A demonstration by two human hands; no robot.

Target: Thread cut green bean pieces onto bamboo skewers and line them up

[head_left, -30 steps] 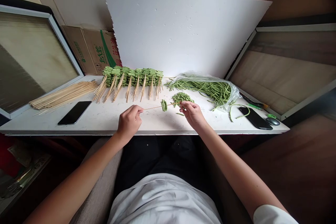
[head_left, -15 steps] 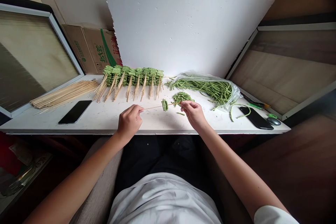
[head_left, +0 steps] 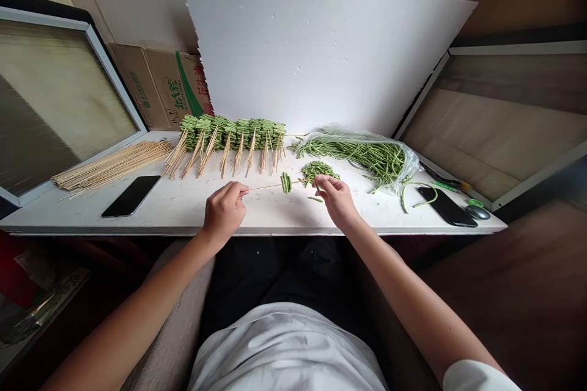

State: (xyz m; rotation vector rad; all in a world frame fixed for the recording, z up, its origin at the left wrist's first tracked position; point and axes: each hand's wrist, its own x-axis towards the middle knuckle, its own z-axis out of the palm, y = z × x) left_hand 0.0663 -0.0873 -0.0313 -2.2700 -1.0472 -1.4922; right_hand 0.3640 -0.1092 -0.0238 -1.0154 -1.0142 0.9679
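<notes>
Left hand (head_left: 224, 211) closed in a pinch on the left end of a skewer (head_left: 263, 187); a few threaded bean pieces (head_left: 286, 182) sit toward its right end; right hand (head_left: 337, 200) pinched, seemingly on another piece (head_left: 317, 187), beside the far cut pile (head_left: 317, 169); threading, I judge; next calls for lining piece with tip; since the earlier frame, left hand and skewer shift slightly left.

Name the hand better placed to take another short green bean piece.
Probably the right hand, nearer the heap of short green bean pieces; the left hand is farther, gripping a thin tan wooden skewer.
</notes>
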